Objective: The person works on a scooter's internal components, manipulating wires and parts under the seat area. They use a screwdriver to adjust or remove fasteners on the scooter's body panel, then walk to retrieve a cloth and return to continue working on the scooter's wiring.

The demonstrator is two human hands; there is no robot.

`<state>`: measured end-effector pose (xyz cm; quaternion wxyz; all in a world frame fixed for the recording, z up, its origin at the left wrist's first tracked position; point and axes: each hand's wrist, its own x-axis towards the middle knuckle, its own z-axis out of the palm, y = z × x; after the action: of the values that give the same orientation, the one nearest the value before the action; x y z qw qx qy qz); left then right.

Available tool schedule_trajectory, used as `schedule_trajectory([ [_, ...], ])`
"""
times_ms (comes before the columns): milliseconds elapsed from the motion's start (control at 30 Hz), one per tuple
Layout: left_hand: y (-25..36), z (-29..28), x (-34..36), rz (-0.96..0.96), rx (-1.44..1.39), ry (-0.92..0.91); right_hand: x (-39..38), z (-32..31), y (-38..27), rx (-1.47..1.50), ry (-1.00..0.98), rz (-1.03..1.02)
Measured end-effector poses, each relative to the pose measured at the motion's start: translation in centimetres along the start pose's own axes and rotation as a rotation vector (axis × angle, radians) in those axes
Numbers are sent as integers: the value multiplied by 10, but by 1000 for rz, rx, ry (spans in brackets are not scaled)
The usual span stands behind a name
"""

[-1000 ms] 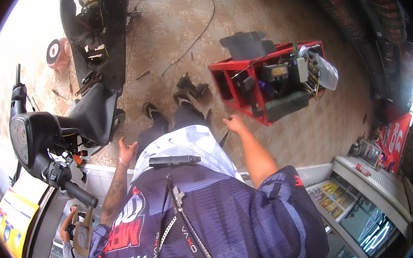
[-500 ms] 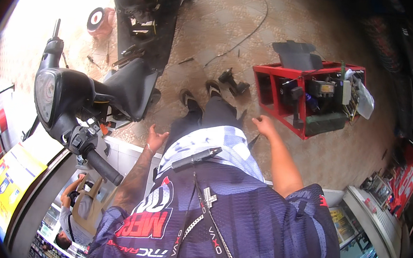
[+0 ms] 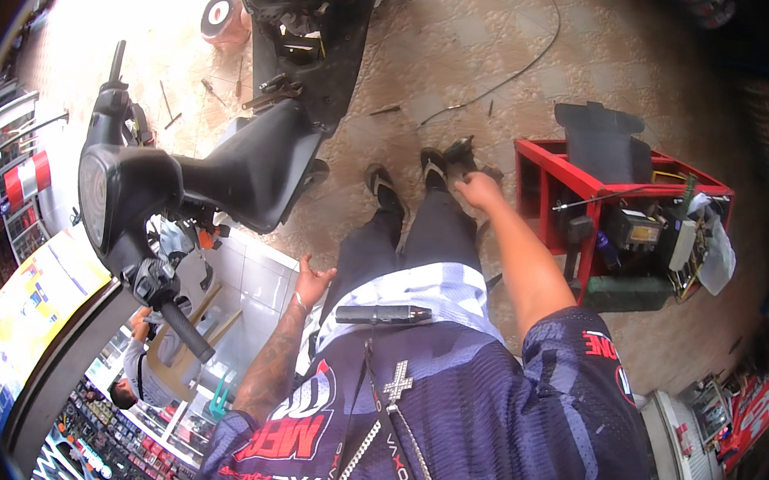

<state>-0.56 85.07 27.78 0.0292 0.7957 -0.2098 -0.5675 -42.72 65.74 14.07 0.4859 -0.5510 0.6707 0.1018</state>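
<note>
Cordless drill (image 3: 459,152), dark and partly hidden, lies in the head view on the floor (image 3: 449,72) just beside the person's right shoe (image 3: 431,164); the right hand (image 3: 478,192) covers some of it, and whether they touch cannot be told. Scooter (image 3: 249,169) bodywork stands on the left, its smooth black plastic curving around a rounded clear headlight (image 3: 99,188), with a ribbed rubber handlebar sleeve (image 3: 186,331) angled toward the person. Farther up, its black body is open, baring parts inside.

Pale tan tiles carry a raised, pebble-like pattern, and a thin dark cable (image 3: 559,27) bends across them. On the right stands a boxy red metal cart (image 3: 560,168), holding a dark green case (image 3: 627,293) and a crumpled clear plastic bag (image 3: 720,256).

The right arm stretches forward, nearly straight, its fingers curled together; whether its grip has closed on anything cannot be told. The left forearm is held low beside the dark trousers (image 3: 370,248), and the left hand (image 3: 312,283) has thumb and fingers apart, with nothing between them.
</note>
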Motion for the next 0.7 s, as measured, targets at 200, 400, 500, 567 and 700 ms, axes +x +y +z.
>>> schedule_trajectory([
  [200, -2, 29, 6, -33, 91, 44, 90, 26, -53, 183, -131, 38],
  [400, -1, 39, 24, -48, 72, 85, 176, 78, -102, 380, -192, -20],
  [500, -5, 44, 50, -88, 15, 104, 237, 115, -116, 701, -341, -33],
  [567, -6, 46, 77, -62, -47, 137, 284, 147, -124, 819, -319, -67],
  [700, -5, 45, 137, 30, -120, 224, 381, 216, -131, 527, -287, -275],
])
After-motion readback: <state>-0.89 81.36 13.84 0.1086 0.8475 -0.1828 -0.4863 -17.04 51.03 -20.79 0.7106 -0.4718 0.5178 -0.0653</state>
